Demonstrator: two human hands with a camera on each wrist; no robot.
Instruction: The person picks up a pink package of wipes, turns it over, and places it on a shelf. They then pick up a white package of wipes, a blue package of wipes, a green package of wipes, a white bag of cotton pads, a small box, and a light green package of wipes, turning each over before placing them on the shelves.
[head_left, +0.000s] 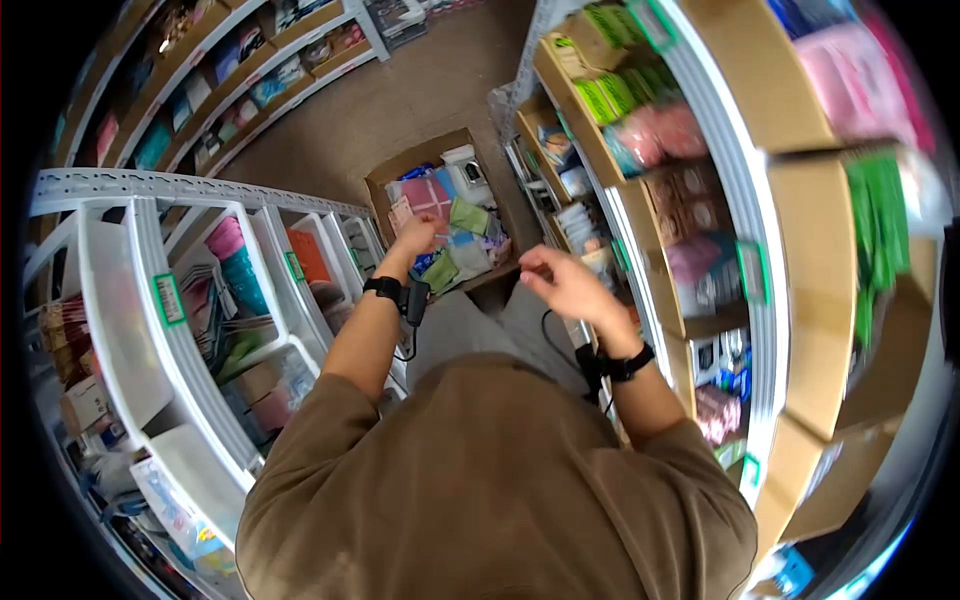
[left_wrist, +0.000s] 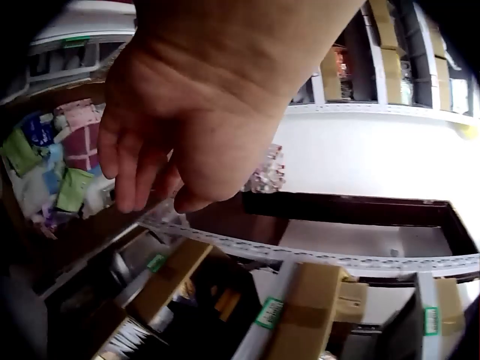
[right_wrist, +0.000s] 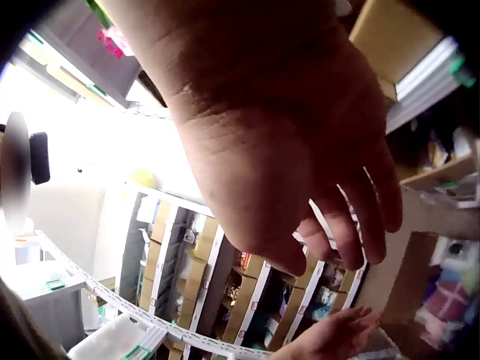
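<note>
A cardboard box [head_left: 384, 176] full of packaged goods stands on the floor in front of the person. Among them are a pink packet [head_left: 425, 196] and a green packet [head_left: 469, 216]. The left hand [head_left: 418, 236] hovers over the box's near left part, fingers loosely bent and holding nothing; in the left wrist view the hand [left_wrist: 180, 127] hangs palm-side visible beside the packets. Right of the box, the right hand [head_left: 572, 286] is raised near the shelf, its fingers relaxed and apart. The right wrist view shows that hand [right_wrist: 285, 165] with nothing in it.
Shelving with white bins [head_left: 125, 310] runs along the left. On the right, shelves hold cardboard bins [head_left: 810, 290] with green and pink packages. Another shelf unit [head_left: 190, 85] stands at the upper left, across the brown floor [head_left: 330, 125].
</note>
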